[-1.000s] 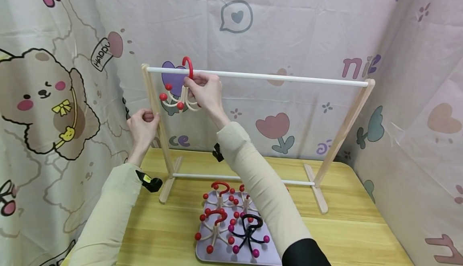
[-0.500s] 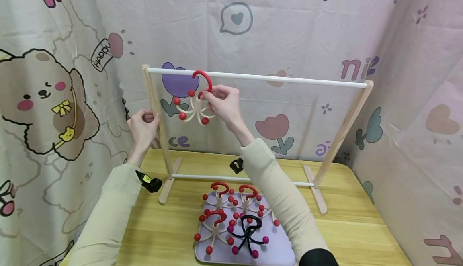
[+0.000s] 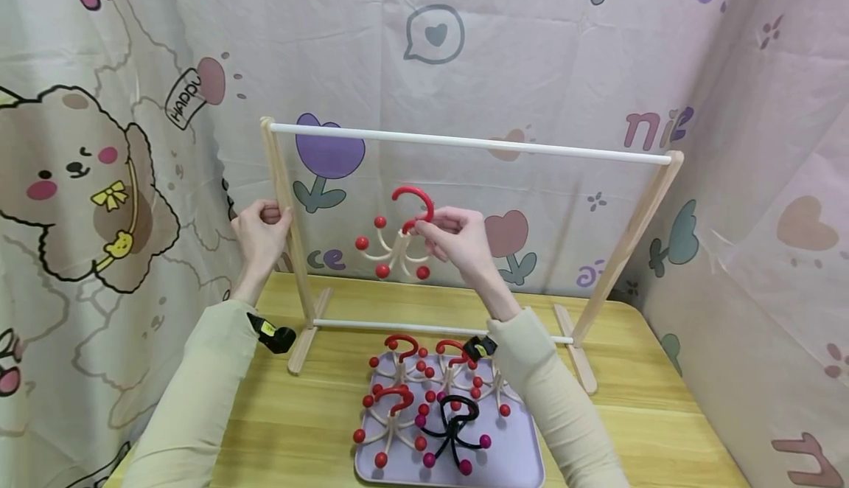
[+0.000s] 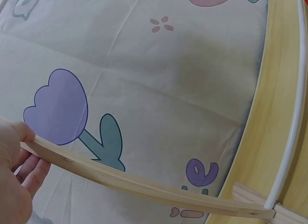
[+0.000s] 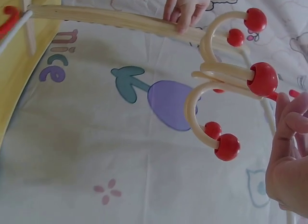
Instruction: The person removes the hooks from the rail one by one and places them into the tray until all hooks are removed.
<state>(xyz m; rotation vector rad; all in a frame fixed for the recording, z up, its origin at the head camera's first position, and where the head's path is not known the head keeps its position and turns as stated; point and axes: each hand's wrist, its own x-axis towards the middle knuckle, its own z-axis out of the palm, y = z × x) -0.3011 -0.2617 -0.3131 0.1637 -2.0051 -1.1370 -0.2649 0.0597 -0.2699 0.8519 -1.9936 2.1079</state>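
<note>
In the head view my right hand pinches the red hook of a cream multi-arm hanger with red ball tips. It hangs in the air below the white top bar of a wooden rack, apart from it. The right wrist view shows the hanger's curved arms close up. My left hand grips the rack's left upright; in the left wrist view the thumb lies on one side of the wood and fingers on the other.
On the wooden table a lilac tray bears several cream hangers with red hooks and a black hanger with magenta balls. A lower white bar joins the rack's feet. Patterned curtains surround the table.
My right hand has carried the hanger away from the top bar, down and to the right. The left hand keeps its place on the upright.
</note>
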